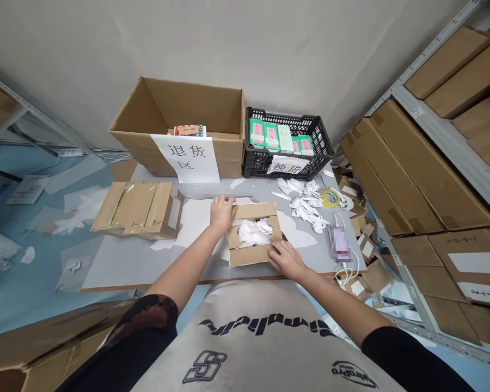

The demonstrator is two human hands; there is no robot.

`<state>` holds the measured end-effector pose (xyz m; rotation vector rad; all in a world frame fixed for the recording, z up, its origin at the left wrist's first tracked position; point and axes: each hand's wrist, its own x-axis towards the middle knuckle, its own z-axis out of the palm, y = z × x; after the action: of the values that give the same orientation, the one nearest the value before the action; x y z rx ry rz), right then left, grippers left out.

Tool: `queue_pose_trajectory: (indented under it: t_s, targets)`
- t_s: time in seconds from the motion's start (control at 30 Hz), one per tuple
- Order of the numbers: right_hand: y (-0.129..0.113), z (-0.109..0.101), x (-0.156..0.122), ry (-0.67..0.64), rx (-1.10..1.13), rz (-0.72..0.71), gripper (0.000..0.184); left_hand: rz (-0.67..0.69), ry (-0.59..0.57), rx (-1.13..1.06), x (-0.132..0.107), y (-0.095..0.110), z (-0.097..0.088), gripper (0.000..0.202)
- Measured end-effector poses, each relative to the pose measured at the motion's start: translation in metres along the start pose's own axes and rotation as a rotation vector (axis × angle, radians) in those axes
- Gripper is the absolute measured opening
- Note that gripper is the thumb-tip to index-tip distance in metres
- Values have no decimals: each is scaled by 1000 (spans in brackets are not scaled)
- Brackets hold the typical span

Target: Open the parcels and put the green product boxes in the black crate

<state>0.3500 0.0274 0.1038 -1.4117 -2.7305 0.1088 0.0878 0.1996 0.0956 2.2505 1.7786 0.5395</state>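
Small open cardboard box (251,256), one: set on the grey bench (122,264), near edge, about mid-width; flaps spread, crumpled white packing paper (253,233) filling the middle.

Left hand (222,214), one: at the box's far left corner, fingers bent, tips beside the far flap; the box lies to the right of and nearer than these fingers. Whether they pinch the cardboard cannot be told.

Right hand (286,258), one: at the box's near right corner, fingers bent, tips at the end of the near flap; the box lies to the left of and farther than these fingers. Grip likewise cannot be told.

Dark-and-red item (285,237), one: just beside the box's right side, mostly hidden.

Taped cardboard carton (136,209), one: closed, left on the bench, well apart from both hands.

Large open carton (231,160), one: far side, left of the black plastic crate (263,166), which holds green-and-pink boxes (271,136).

Torn white paper scraps (308,212), several; yellow tape roll (330,198), one: right of the small box.
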Motion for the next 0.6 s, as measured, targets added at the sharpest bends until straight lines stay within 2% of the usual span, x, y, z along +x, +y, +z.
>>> queue_pose_trajectory:
  t_s: [0.1, 0.2, 0.33, 0.47, 0.6]
  targets:
    - [4, 6, -1, 50, 107, -15, 32, 219, -105, 86, -13, 6, -2, 29]
    - [11, 11, 4, 64, 159, 49, 28, 262, -162, 42, -30, 7, -3, 36]
    - [19, 7, 14, 25, 183, 73, 31, 212, -158, -53, -53, 9, -5, 64]
    - [31, -7, 20, 32, 197, 43, 54, 203, -136, -212, -61, 8, -7, 75]
    - [46, -17, 9, 7, 370, 46, 94, -71, 9, -502, -55, -1, -8, 81]
